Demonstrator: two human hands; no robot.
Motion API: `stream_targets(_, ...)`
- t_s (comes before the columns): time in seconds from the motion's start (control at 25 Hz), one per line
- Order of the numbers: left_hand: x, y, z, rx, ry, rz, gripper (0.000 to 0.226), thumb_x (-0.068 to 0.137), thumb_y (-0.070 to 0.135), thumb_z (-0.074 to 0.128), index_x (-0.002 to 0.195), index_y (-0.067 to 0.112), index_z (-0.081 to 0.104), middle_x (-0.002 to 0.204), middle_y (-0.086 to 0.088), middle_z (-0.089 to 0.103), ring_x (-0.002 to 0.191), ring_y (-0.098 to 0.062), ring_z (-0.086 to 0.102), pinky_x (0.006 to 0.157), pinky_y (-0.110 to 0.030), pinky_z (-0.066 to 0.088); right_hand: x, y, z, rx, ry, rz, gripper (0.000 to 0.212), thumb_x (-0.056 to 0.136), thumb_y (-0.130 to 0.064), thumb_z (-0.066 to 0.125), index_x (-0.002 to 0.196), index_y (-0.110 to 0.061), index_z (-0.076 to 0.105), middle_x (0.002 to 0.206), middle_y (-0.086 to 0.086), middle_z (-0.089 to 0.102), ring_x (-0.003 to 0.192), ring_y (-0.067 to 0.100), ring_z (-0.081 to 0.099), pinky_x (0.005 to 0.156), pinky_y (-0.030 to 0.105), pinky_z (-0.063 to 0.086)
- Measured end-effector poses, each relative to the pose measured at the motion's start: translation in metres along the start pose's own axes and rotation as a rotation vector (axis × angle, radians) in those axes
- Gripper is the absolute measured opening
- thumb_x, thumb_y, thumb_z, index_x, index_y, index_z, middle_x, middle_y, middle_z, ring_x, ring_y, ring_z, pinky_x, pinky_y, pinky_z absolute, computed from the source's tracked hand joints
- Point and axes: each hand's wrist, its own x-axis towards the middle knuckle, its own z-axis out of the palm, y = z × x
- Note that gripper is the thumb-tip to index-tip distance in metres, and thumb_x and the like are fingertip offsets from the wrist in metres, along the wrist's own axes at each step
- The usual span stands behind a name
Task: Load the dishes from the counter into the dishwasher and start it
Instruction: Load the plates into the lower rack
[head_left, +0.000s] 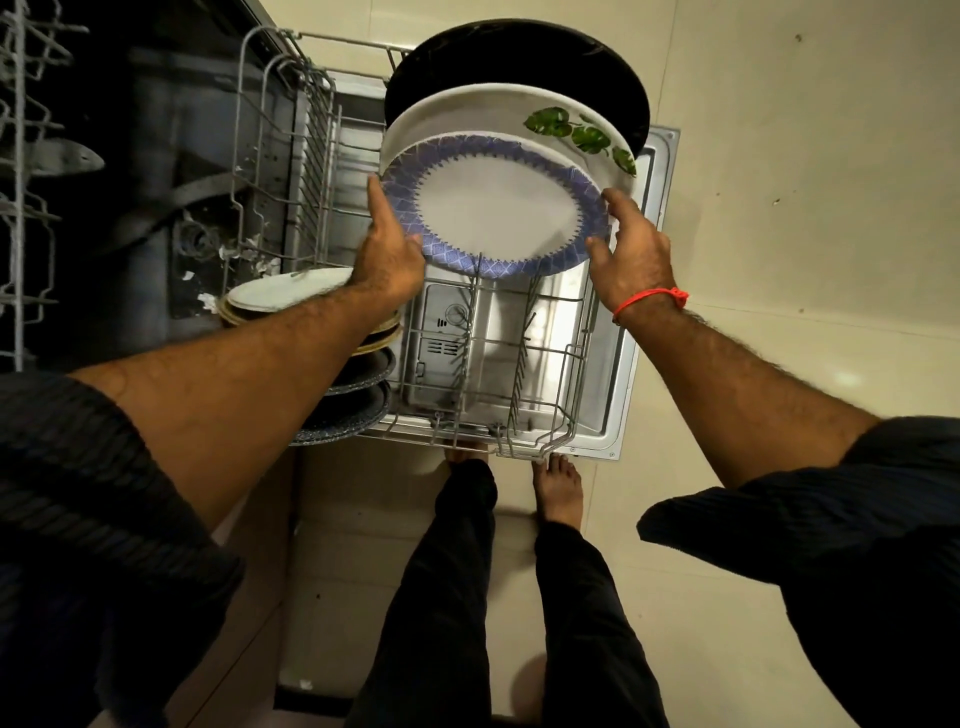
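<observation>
1. The blue-rimmed plate (498, 208) is standing tilted over the lower rack (488, 364), in front of a leaf-print plate (519, 111) and a black plate (519, 57).
2. The left hand (387, 249) is gripping its left edge.
3. The right hand (631, 249) is holding its right edge, fingers curled.
4. More plates (291, 291) are lying stacked at the rack's left.

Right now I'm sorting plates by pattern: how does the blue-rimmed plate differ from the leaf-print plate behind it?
The blue-rimmed plate has a patterned blue band around its rim; the leaf-print plate is white with green leaves on one side. The blue-rimmed plate is in front and looks smaller; the leaf-print plate is partly hidden. Both stand on edge in the lower rack.
</observation>
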Motion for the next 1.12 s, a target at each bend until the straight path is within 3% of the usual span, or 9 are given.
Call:
stream_targets(0.2,-0.030,0.000,-0.004,-0.097,0.013,0.115,0.074,0.101,0.010,0.054,0.160,0.021,0.012,0.158,-0.011,0.038,0.138,-0.027,0.045,0.106,-0.033,0.040,-0.019,-0.016,-0.011,-0.048,-0.022,-0.090,0.056,0.093,-0.003,0.056,0.146,-0.016,0.042,0.146,0.008,0.048,0.135,0.024,0.043,0.110,0.025,0.031)
stream_targets(0.32,-0.064,-0.005,-0.013,-0.110,0.095,0.185,0.067,0.099,0.016,0.058,0.156,0.020,0.025,0.153,-0.010,0.044,0.136,-0.026,0.048,0.111,-0.045,0.043,-0.042,-0.032,-0.020,-0.034,-0.061,-0.130,0.054,0.093,-0.002,0.056,0.144,-0.014,0.043,0.146,0.011,0.046,0.134,0.025,0.044,0.109,0.027,0.033)
stream_targets(0.44,-0.114,-0.009,-0.033,-0.170,0.191,0.203,0.063,0.098,0.016,0.059,0.153,0.020,0.031,0.152,-0.009,0.044,0.133,-0.026,0.049,0.110,-0.046,0.044,-0.076,-0.059,-0.030,-0.013,-0.168,-0.225,0.049,0.095,-0.004,0.054,0.142,-0.013,0.046,0.145,0.012,0.047,0.132,0.026,0.046,0.108,0.027,0.034)
stream_targets(0.56,-0.180,-0.009,-0.062,-0.218,0.292,0.202,0.058,0.098,0.013,0.058,0.152,0.011,0.035,0.156,-0.011,0.039,0.142,-0.024,0.038,0.120,-0.035,0.030,-0.113,-0.096,-0.040,0.032,-0.256,-0.345,0.043,0.093,-0.002,0.054,0.135,-0.011,0.053,0.132,0.012,0.058,0.123,0.028,0.054,0.107,0.038,0.043)
stream_targets(0.72,-0.274,-0.024,-0.109,-0.255,0.474,0.189,0.057,0.096,0.010,0.059,0.149,0.002,0.039,0.157,-0.018,0.036,0.148,-0.028,0.031,0.122,-0.021,0.017,-0.183,-0.167,-0.053,0.144,-0.370,-0.513,0.038,0.090,0.003,0.049,0.122,-0.010,0.063,0.106,0.005,0.069,0.103,0.021,0.065,0.099,0.036,0.049)
stream_targets(0.84,-0.347,-0.042,-0.145,-0.269,0.633,0.168,0.055,0.097,0.011,0.057,0.149,0.006,0.041,0.159,-0.015,0.032,0.149,-0.022,0.027,0.122,-0.026,0.022,-0.245,-0.225,-0.059,0.224,-0.483,-0.655,0.038,0.090,-0.002,0.044,0.115,-0.021,0.066,0.095,-0.007,0.071,0.093,0.011,0.067,0.094,0.040,0.053)
stream_targets(0.92,-0.396,-0.058,-0.170,-0.274,0.774,0.145,0.051,0.098,0.012,0.056,0.147,0.007,0.043,0.158,-0.013,0.033,0.148,-0.020,0.028,0.121,-0.017,0.017,-0.291,-0.259,-0.058,0.266,-0.537,-0.776,0.039,0.090,-0.007,0.043,0.113,-0.029,0.065,0.091,-0.013,0.071,0.089,0.006,0.067,0.094,0.045,0.052)
stream_targets(1.0,-0.442,-0.076,-0.197,-0.269,0.924,0.113,0.048,0.099,0.015,0.055,0.146,0.010,0.045,0.157,-0.010,0.034,0.147,-0.019,0.030,0.118,-0.012,0.015,-0.339,-0.294,-0.053,0.331,-0.624,-0.886,0.036,0.091,-0.005,0.043,0.111,-0.023,0.067,0.090,-0.010,0.071,0.083,0.004,0.067,0.086,0.039,0.056)
stream_targets(1.12,-0.516,-0.113,-0.233,-0.221,1.124,0.036,0.044,0.101,0.019,0.052,0.145,0.015,0.046,0.156,-0.005,0.038,0.147,-0.018,0.033,0.120,-0.023,0.025,-0.425,-0.344,-0.045,0.374,-0.776,-1.039,0.032,0.093,0.002,0.045,0.109,-0.014,0.068,0.089,0.000,0.071,0.071,0.003,0.065,0.073,0.024,0.055)
